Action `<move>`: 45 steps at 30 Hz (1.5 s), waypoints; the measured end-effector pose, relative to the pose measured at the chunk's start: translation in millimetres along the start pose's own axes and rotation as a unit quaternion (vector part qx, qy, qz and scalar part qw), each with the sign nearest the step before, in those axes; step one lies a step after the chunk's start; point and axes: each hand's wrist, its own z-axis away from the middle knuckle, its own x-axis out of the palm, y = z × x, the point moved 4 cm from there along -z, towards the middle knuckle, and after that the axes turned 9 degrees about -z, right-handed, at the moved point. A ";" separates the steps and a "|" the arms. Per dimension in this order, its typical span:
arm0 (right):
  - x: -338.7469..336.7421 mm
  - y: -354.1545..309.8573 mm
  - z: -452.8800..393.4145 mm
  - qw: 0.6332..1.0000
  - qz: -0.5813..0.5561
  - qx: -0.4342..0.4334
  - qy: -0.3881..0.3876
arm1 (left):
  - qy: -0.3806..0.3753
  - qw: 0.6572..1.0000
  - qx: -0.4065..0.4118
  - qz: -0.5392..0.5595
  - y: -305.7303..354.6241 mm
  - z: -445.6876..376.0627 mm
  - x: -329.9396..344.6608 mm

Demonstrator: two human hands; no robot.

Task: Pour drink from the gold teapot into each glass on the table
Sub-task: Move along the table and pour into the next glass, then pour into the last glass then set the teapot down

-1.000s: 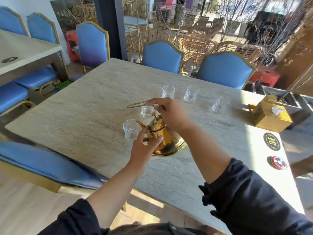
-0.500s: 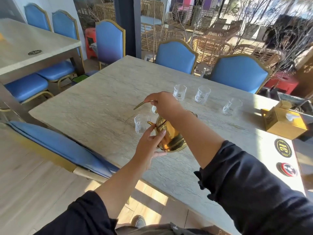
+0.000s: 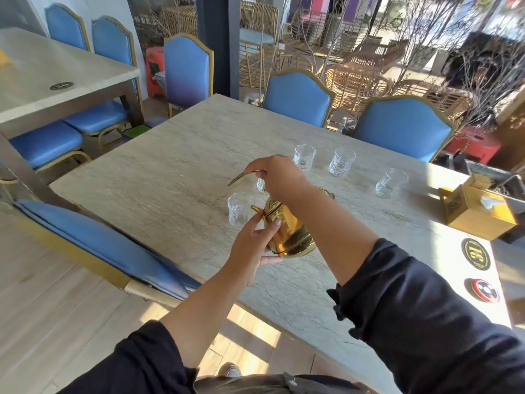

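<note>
The gold teapot (image 3: 289, 231) hangs tilted to the left over the stone table (image 3: 159, 180). My right hand (image 3: 277, 174) grips its thin handle from above. My left hand (image 3: 252, 243) rests on the pot's near side with its fingers spread. The spout reaches the rim of the nearest glass (image 3: 238, 209). A second glass (image 3: 261, 185) shows only partly behind my right hand. Three more clear glasses stand further back: one (image 3: 304, 157), one (image 3: 341, 162) and one (image 3: 390, 183) to the right. Whether liquid is flowing cannot be made out.
A yellow tissue box (image 3: 477, 209) stands at the table's right edge, with two round coasters (image 3: 475, 253) (image 3: 484, 290) in front of it. Blue chairs (image 3: 295, 95) (image 3: 403, 129) line the far side and one (image 3: 108, 245) the near left. Another table (image 3: 56, 72) stands far left.
The teapot has been tipped further left, so its spout now meets the nearest glass. The view has shifted, showing more floor; both hands stay on the pot.
</note>
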 end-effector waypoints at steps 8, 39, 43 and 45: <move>3.6 2.1 -2.9 1.000 0.011 0.003 0.004 | 0.003 1.000 0.001 -0.002 0.6 1.1 -2.1; 4.1 -10.4 -8.2 0.999 0.032 -0.008 -0.021 | 0.001 1.000 -0.003 -0.004 4.9 5.4 -10.2; 3.3 -10.7 -8.2 1.000 0.023 -0.010 -0.016 | -0.003 1.000 -0.002 -0.012 7.6 7.9 -9.4; 2.7 -11.9 -8.8 1.000 0.024 -0.013 -0.014 | -0.005 1.000 -0.001 -0.014 9.4 8.9 -8.8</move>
